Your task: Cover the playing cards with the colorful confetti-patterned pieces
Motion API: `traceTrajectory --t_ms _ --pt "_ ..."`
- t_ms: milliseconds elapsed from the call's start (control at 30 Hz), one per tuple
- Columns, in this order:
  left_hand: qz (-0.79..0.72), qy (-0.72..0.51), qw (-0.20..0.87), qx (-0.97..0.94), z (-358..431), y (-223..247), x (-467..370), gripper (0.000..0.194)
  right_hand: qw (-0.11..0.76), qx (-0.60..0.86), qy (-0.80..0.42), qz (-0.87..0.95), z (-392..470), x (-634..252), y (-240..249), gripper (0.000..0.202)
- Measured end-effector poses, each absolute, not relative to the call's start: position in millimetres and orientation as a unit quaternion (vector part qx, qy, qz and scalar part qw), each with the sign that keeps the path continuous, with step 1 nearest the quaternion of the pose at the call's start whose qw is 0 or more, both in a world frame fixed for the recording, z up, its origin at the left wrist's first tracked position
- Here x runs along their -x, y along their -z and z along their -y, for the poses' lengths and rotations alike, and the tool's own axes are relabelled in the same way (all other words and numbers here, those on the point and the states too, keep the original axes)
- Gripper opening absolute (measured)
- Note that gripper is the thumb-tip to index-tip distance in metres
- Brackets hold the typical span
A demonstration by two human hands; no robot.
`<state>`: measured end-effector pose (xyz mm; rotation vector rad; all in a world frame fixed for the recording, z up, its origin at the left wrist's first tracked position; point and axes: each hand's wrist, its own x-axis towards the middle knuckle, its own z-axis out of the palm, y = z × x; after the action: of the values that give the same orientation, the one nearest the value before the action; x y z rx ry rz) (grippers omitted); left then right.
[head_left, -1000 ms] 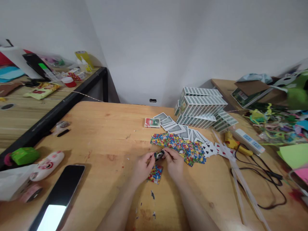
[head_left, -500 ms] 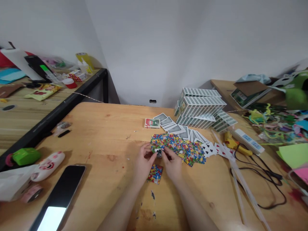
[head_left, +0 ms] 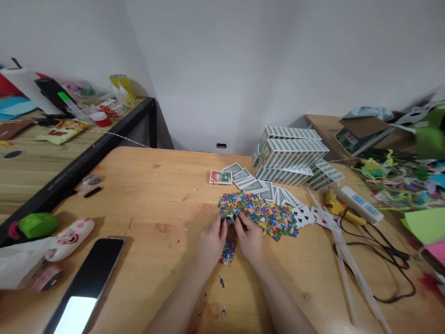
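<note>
Between my two hands is a small white card with black marks (head_left: 230,220), close to the near-left end of the colourful patterned pieces (head_left: 278,215). My left hand (head_left: 211,241) pinches its left side, and my right hand (head_left: 249,235) pinches its right side. A separate colourful piece (head_left: 228,253) lies just below, partly covered by my left hand. Behind the patterned row, grey-backed cards (head_left: 255,185) are fanned out, beside a red and green card box (head_left: 220,177). Face-up cards (head_left: 302,215) lie at the row's right end.
Striped boxes (head_left: 294,154) are stacked at the back right. A yellow glue gun (head_left: 342,208), a power strip (head_left: 362,204), clear sticks (head_left: 358,273) and black cable lie right. A phone (head_left: 86,283) and a green object (head_left: 39,225) are at left.
My left hand has turned and its fingers have closed in towards the card's left edge. My right hand has barely moved. More of the loose colourful piece is covered.
</note>
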<state>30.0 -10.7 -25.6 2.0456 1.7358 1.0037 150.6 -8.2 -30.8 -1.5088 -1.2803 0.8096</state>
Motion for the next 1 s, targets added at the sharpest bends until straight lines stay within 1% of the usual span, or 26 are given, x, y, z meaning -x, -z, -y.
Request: traceTrajectory --t_ms 133,200,300,467,600,767,800,833,933,1000 --pt "-0.591 -0.352 0.125 -0.715 6.5 21.7 -26.5 0.031 0.484 0.613 -0.337 0.526 8.9 -151.0 30.7 0.028" --pt "-0.593 -0.351 0.130 -0.712 4.5 21.3 -23.9 0.031 0.493 0.599 -0.361 0.519 9.0 -151.3 28.8 0.027" --pt "-0.609 -0.350 0.149 -0.696 3.6 22.2 -22.4 0.029 0.521 0.560 -0.432 0.479 8.5 -152.2 24.3 0.024" --pt "-0.599 -0.389 0.221 -0.664 5.5 22.0 -25.0 0.029 0.541 0.456 -0.556 0.436 8.6 -154.8 22.3 0.017" --pt "-0.601 -0.380 0.226 -0.666 4.6 21.1 -22.7 0.020 0.525 0.390 -0.638 0.406 10.9 -154.9 22.2 0.018" --pt "-0.577 -0.395 0.209 -0.683 1.9 20.1 -20.2 0.012 0.496 0.371 -0.654 0.435 11.9 -152.8 16.5 0.021" --pt "-0.568 -0.409 0.210 -0.683 1.7 19.5 -20.4 0.013 0.497 0.372 -0.652 0.436 11.6 -152.3 15.9 0.021" --pt "-0.561 -0.424 0.211 -0.679 1.7 18.8 -20.6 0.019 0.500 0.374 -0.650 0.432 11.2 -151.8 15.9 0.021" --pt "-0.540 -0.459 0.200 -0.677 2.0 15.5 -20.2 0.042 0.503 0.375 -0.662 0.409 9.5 -150.7 18.0 0.028" --pt "-0.508 -0.459 0.193 -0.703 2.2 13.2 -18.8 0.043 0.494 0.367 -0.678 0.401 8.5 -150.7 19.8 0.038"
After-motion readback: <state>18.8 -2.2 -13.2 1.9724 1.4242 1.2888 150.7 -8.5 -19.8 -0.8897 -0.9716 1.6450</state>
